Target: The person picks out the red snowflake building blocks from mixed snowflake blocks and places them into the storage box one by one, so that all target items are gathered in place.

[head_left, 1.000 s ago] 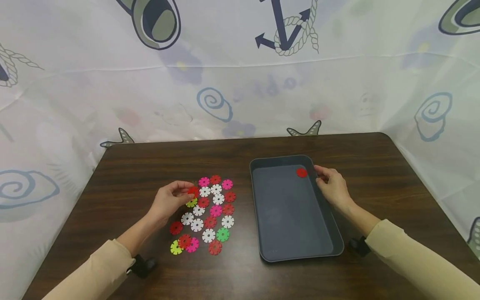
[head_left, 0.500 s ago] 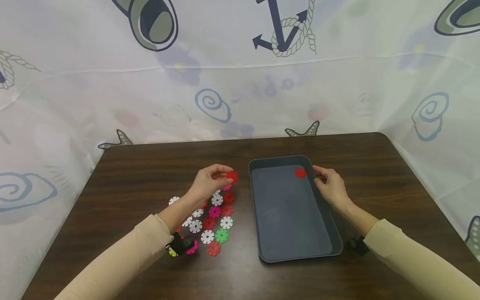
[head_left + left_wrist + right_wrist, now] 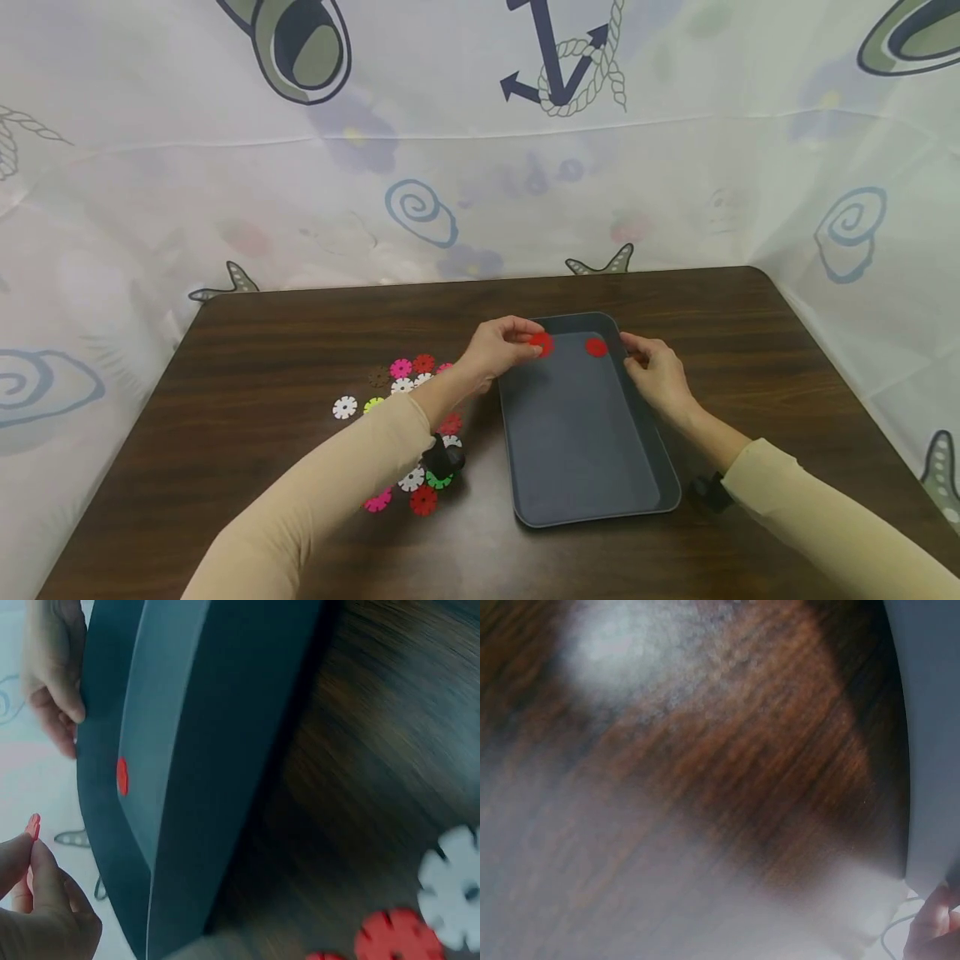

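Note:
My left hand (image 3: 495, 348) pinches a red notched plastic disc (image 3: 545, 343) between thumb and fingertips, over the far left corner of a dark grey rectangular tray (image 3: 585, 450). In the left wrist view this red disc (image 3: 33, 826) stands edge-on at the fingertips. Another red disc (image 3: 596, 347) lies inside the tray near its far right corner. At the tray's right side, my right hand (image 3: 662, 379) grips the rim by thumb and fingers. The right wrist view catches only part of that hand (image 3: 934, 930) beside the tray's outer wall.
Left of the tray, several notched discs lie loosely grouped on the dark wooden table (image 3: 262, 350), partly hidden by my left forearm. Among them are a white disc (image 3: 345, 407), a pink disc (image 3: 401, 368) and a brown disc (image 3: 378, 377). A patterned cloth (image 3: 480, 192) hangs behind the table.
My left hand has carried the red disc rightward from the group of discs to above the tray. The right hand has stayed at the tray's rim.

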Action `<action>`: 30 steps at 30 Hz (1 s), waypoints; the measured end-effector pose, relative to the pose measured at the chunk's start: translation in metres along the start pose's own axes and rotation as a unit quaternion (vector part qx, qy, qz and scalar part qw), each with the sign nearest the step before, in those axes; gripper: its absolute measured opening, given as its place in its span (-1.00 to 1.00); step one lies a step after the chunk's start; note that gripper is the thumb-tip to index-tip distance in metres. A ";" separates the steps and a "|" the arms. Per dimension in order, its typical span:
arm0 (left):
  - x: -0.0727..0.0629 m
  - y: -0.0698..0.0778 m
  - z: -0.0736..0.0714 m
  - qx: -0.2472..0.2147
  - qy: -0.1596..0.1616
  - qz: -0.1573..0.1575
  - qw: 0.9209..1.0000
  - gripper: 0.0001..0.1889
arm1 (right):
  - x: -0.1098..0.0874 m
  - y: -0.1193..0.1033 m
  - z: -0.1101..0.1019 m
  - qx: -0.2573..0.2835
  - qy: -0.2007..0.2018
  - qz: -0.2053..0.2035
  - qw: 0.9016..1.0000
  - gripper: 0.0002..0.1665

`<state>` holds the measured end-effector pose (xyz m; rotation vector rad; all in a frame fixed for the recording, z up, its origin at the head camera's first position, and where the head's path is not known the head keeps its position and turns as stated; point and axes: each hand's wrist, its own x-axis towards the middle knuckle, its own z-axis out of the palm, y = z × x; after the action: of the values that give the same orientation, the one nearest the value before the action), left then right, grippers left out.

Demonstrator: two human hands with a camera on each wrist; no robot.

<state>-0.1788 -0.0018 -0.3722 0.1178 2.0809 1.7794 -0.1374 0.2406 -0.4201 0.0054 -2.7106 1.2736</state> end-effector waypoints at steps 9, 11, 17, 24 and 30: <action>0.016 -0.001 0.039 -0.024 -0.023 -0.065 0.997 -0.69 | 0.002 0.001 0.001 0.006 -0.005 0.006 1.000 -0.52; 0.023 -0.004 0.048 -0.025 -0.021 -0.068 0.997 -0.70 | 0.001 0.001 0.001 0.006 -0.004 0.008 1.000 -0.52; 0.032 -0.003 0.067 -0.009 -0.014 -0.068 0.998 -0.72 | 0.002 0.003 0.001 0.003 0.002 0.009 1.000 -0.53; 0.038 -0.011 0.080 0.032 0.012 -0.080 0.996 -0.76 | 0.002 0.002 0.001 0.000 0.004 0.010 1.000 -0.53; 0.039 -0.012 0.087 0.057 0.028 -0.085 0.994 -0.77 | 0.001 0.000 -0.001 -0.001 0.003 0.012 1.000 -0.52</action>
<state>-0.1818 0.0891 -0.4029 -0.0751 2.1619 1.5810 -0.1380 0.2412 -0.4198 -0.0308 -2.7141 1.2764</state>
